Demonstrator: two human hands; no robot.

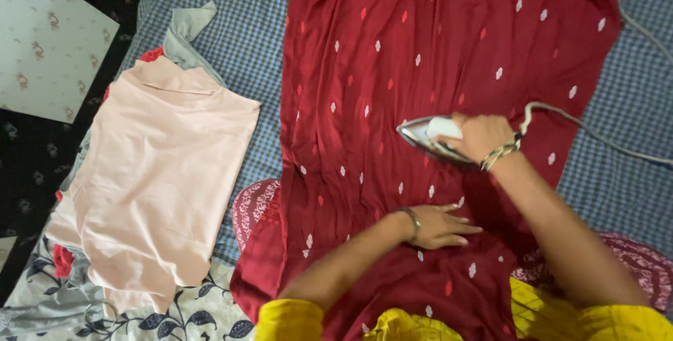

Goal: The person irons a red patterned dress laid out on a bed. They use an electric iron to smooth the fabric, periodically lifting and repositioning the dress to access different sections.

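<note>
Here right hand (482,136) grips iron (427,138) on red cloth (392,53).

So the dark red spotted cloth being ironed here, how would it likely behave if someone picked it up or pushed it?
The red cloth looks floppy: it lies in soft creases and drapes over the edge. Pushed, it would probably bunch rather than slide whole, which may be why the left hand presses it flat while the right hand grips the iron. Its slight sheen hints at a thin, fairly slippery weave.

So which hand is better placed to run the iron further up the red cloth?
Probably the right hand: it already grips the iron. The left hand lies flat on the red cloth, holding it.
</note>
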